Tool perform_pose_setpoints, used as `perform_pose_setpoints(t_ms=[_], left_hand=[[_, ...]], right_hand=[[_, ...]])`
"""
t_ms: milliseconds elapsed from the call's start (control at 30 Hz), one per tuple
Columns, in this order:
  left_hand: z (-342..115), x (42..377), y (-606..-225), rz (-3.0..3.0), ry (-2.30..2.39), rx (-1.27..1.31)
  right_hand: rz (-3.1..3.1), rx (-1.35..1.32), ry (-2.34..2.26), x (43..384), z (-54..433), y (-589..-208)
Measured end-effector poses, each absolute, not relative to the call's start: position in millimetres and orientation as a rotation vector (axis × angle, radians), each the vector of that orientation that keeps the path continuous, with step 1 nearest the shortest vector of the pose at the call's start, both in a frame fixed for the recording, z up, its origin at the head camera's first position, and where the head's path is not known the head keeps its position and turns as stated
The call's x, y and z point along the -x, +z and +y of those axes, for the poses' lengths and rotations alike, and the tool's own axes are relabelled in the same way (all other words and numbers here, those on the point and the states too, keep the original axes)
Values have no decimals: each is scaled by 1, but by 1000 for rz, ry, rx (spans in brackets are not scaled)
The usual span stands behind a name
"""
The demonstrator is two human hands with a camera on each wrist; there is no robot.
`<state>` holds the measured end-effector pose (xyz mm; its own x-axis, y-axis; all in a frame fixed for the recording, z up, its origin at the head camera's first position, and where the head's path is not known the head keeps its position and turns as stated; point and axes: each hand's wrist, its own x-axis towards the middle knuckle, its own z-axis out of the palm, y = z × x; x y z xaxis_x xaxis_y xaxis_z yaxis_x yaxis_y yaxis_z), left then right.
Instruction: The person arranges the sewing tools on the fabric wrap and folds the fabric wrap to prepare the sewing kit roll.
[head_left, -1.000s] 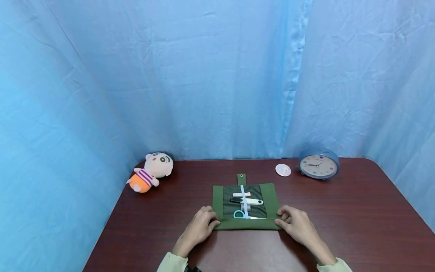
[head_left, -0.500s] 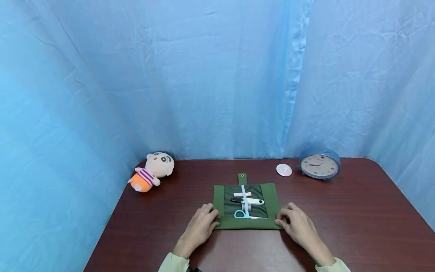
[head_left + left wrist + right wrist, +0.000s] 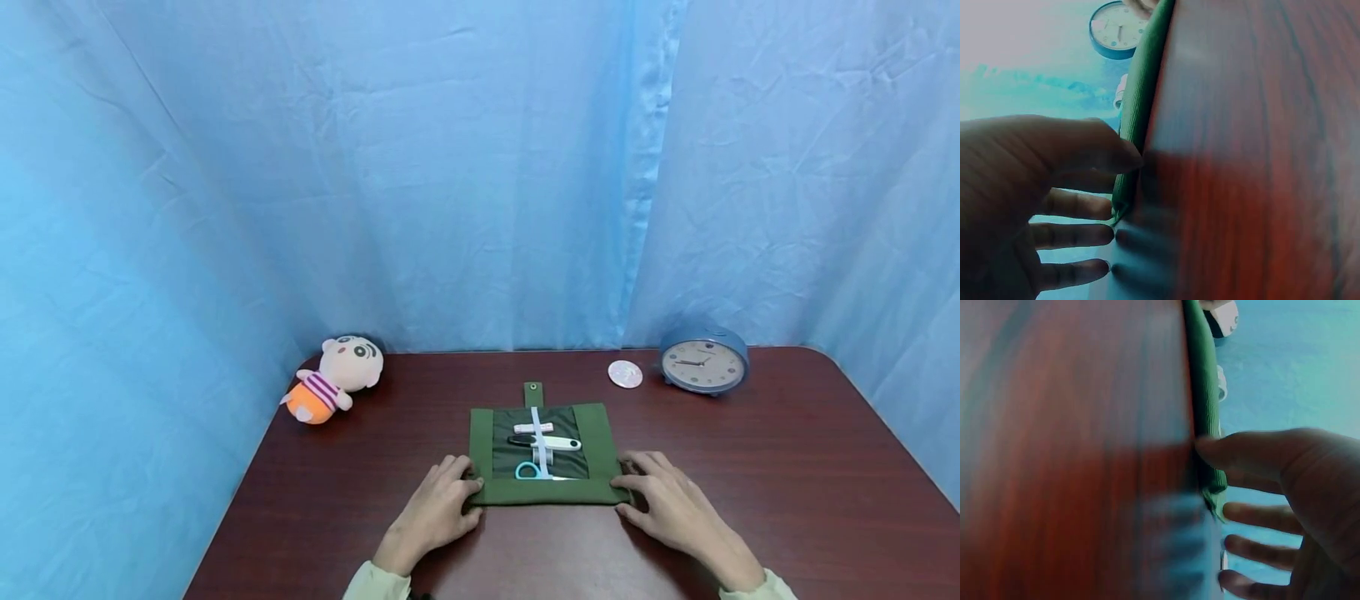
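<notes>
A green fabric roll-up pouch [image 3: 547, 492] lies unrolled, its near edge folded over in a flat band. Across its dark lining a white elastic strap [image 3: 537, 423] holds scissors [image 3: 528, 471] with a turquoise handle, a small grey roll, a black-and-white handled tool [image 3: 564, 443] and a small white-and-pink stick [image 3: 523, 429]. The scissors' tips are partly under the fold. At the left near corner my left hand [image 3: 435, 504] holds the fold, index finger on top and thumb at the front edge. My right hand [image 3: 671, 504] holds the right corner alike, its other fingers spread.
At the pouch's far side a green tab [image 3: 533, 393] with a snap points away. A plush doll [image 3: 330, 382] lies at the back left of the brown table [image 3: 787, 467]. A round white disc [image 3: 625, 374] and a blue clock [image 3: 703, 362] are at the back right, before blue curtains.
Both thumbs have come off the top of the fold down to its front edge, while the index fingers lie on top. The pouch has hardly moved.
</notes>
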<state>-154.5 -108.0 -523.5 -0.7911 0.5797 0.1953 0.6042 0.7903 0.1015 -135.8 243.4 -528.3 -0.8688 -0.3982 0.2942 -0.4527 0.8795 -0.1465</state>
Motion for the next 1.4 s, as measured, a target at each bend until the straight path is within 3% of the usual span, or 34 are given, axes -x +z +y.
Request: perform_pose_setpoints(t_ms=[333, 733, 1000, 1400], left_hand=[[-103, 155, -522, -2763, 17, 1015], [-108, 158, -520, -2605, 138, 1133], [-123, 157, -514, -2610, -188, 1379], [-134, 146, -489, -3025, -722, 1394]], right_hand=[[-2434, -1027, -44, 148, 239, -531], [-2319, -1133, -182, 153, 238, -530], [-2348, -1223, 140, 146, 253, -532], [-2563, -1082, 766, 126, 262, -529]])
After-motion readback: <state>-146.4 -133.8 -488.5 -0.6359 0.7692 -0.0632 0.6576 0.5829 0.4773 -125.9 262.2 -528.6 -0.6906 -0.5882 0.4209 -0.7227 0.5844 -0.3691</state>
